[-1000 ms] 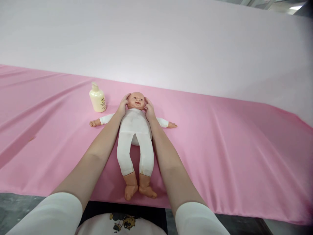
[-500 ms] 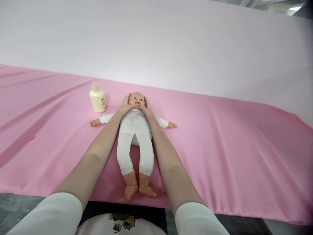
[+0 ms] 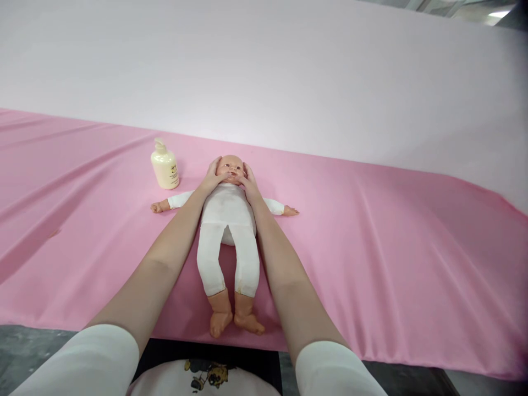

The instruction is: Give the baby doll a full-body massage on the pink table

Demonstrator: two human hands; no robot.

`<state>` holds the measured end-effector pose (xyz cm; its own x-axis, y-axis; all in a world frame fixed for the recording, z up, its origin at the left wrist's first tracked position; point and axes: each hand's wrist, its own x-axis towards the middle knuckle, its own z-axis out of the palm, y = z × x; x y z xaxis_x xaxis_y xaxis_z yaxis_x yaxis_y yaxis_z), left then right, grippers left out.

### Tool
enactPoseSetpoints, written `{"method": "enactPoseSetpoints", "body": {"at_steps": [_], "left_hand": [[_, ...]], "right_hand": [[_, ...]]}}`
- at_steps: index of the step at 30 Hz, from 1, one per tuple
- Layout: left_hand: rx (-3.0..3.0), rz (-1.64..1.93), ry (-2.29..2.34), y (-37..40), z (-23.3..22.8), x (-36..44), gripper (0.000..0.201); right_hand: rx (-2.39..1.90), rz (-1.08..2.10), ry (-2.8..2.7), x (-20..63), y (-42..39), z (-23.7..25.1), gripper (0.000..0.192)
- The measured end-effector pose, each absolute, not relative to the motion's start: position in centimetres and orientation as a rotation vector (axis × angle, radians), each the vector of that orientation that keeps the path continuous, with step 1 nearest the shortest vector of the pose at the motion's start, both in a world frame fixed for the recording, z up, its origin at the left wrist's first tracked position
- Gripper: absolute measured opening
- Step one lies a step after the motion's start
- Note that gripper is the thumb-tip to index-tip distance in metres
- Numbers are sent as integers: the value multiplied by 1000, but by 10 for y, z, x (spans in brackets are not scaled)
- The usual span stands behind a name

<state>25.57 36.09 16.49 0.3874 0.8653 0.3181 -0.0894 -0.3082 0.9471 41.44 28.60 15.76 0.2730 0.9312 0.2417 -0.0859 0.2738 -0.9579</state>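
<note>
Near the centre of the frame, the left hand and right hand lie open against the two sides of the doll's head, thumbs on its cheeks near the mouth, cupping rather than gripping. The doll lies face up on the pink cloth, feet towards the lower edge. Just left stands a cream pump bottle; its label is unreadable. The thumbs have crept slightly inward since half a second ago.
</note>
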Motion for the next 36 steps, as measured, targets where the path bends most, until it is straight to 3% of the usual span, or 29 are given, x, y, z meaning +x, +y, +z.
{"method": "enactPoseSetpoints", "body": {"at_steps": [5,10,18,21,27,36], "left_hand": [[1510,1134,650,368,158,259,79],[1355,1179,618,372,156,264,59],[1377,1218,581,380,148,268,51],[1449,1188,616,377,149,264,58],[1657,1120,696,364,159,254,97],[1728,1054,706,364,165,248,117]], "right_hand": [[-1021,896,-989,415,290,154,78],[-1096,943,-877,415,291,158,69],[-1131,909,-878,414,292,159,69],[-1111,922,-867,415,292,157,74],[-1077,916,-954,417,289,155,86],[-1080,904,-1056,418,294,149,104]]}}
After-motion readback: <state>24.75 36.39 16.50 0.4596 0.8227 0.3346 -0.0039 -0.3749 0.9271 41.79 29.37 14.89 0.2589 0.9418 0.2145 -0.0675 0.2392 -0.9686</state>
